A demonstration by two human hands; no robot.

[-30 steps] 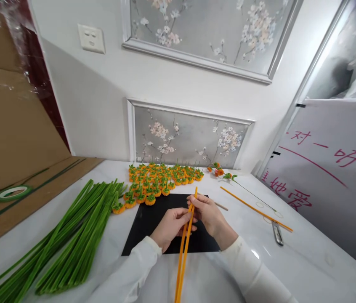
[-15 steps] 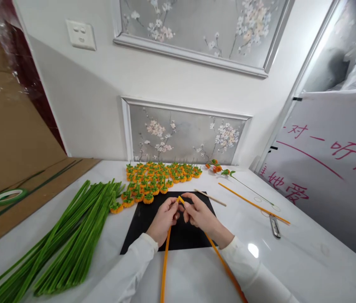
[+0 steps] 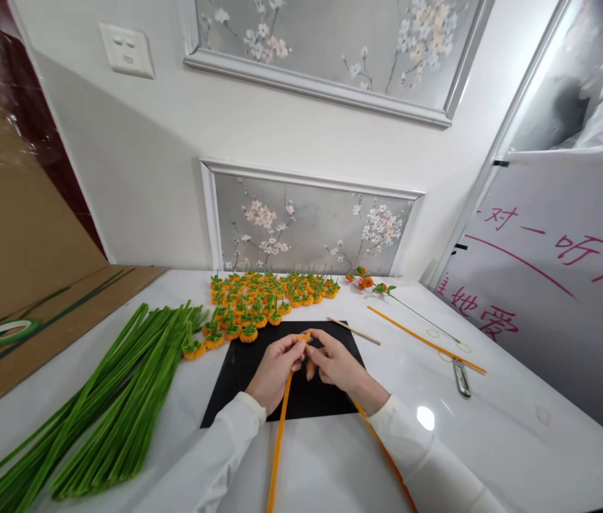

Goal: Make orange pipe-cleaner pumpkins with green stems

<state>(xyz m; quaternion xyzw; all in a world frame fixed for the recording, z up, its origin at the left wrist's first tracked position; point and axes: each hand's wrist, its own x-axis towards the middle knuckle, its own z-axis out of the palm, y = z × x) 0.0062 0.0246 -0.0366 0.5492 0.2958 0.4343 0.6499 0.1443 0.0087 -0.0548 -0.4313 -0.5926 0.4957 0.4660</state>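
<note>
Above a black mat (image 3: 248, 370), both hands meet with their fingertips pinching orange pipe cleaners (image 3: 281, 445). My left hand (image 3: 276, 372) is closed on the bent orange part, and one long orange length runs down from it toward me. My right hand (image 3: 333, 363) pinches the same small orange bend from the other side; another orange length passes below its wrist. Whether the two lengths are one piece is hidden by the fingers. Just beyond the hands stand rows of small orange pumpkin-like pieces (image 3: 249, 333) with green tops.
Green pipe cleaners (image 3: 120, 406) lie bundled at left, near green tape (image 3: 5, 333) on cardboard. A wooden stick (image 3: 355, 331) rests at the mat's right corner. Farther right are a loose orange pipe cleaner (image 3: 424, 338), a utility knife (image 3: 462, 377) and an orange flower stem (image 3: 381, 288).
The orange bend between my fingertips has become smaller and tighter, with my fingers closer together. The whole view has shifted slightly.
</note>
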